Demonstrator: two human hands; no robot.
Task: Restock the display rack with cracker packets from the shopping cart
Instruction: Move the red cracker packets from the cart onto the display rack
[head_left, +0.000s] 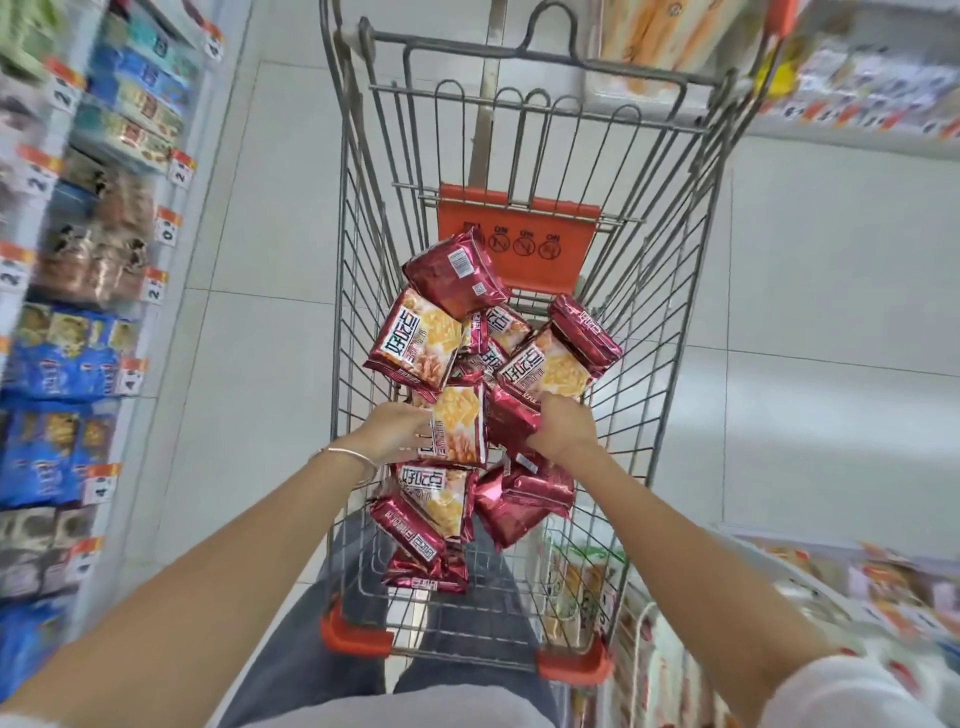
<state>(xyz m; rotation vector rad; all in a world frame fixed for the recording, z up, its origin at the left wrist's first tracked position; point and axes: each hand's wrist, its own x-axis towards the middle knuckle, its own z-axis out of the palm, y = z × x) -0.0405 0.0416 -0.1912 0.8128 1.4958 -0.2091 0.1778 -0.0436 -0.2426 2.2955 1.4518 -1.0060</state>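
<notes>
Packets (415, 343) in cart (363, 234): shiny dark red w/ yellow cracker pics, white label. Cart grey wire, orange flap (519, 228) & corner caps (356, 636). Left of cart, shelf packs (57, 364) blue. Floor (270, 208) pale grey tiles

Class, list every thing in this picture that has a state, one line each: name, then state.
shopping cart, part filled
cracker packets, sealed, piled loose in the cart
left hand, grips the face-up packet by its edge
right hand, grips the red packet
left shelves, stocked
</notes>
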